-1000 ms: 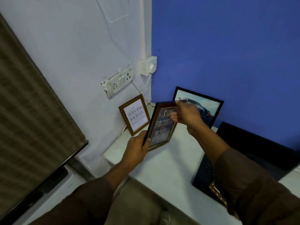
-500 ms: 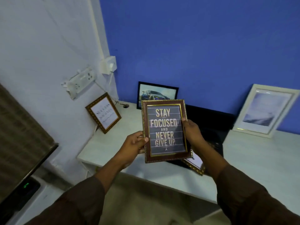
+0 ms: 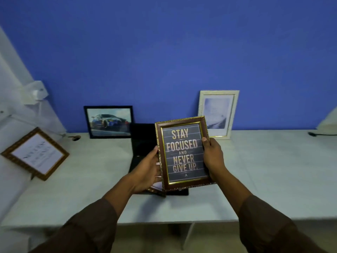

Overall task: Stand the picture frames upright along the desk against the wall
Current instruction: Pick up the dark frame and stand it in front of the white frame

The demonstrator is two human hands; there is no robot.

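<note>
A brown and gold frame reading "STAY FOCUSED AND NEVER GIVE UP" is held above the white desk, facing me. My left hand grips its left edge and my right hand its right edge. Against the blue wall stand a black-framed car picture and a white frame. A gold-framed text print leans on the white side wall at the left. Under the held frame lies a flat black frame, with another gold frame corner peeking out below my left hand.
A wall socket box and cable trunking sit on the white wall at the left. A small cable hole is in the desk near the corner. A dark cable and a pale object are at the far right.
The view has swung right from the corner toward the blue wall. The held frame turned from edge-on to facing me, and now sits centred between the car picture and the white frame.
</note>
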